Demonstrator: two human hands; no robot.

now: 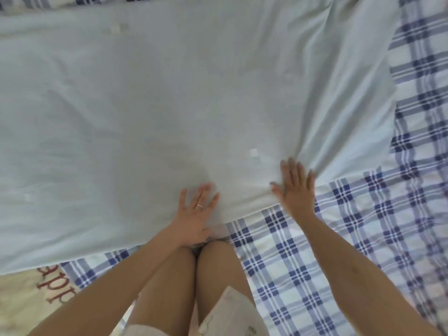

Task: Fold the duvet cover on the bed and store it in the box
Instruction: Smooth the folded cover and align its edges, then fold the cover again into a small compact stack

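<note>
Both grips flat, fingers spread, clamping nothing: left grip (195, 214) and right grip (297, 190) press cover (169, 93) at near edge; cover spreads ahead over bed (315, 263). Step, likely: smoothing before fold. Next: pinch edge, carry across. No box in view.

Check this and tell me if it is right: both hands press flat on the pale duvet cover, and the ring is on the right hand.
One detail is wrong. The ring is on the left hand, not the right hand. The rest stands: the head view shows both hands pressing flat, fingers spread, on the pale duvet cover.
</note>
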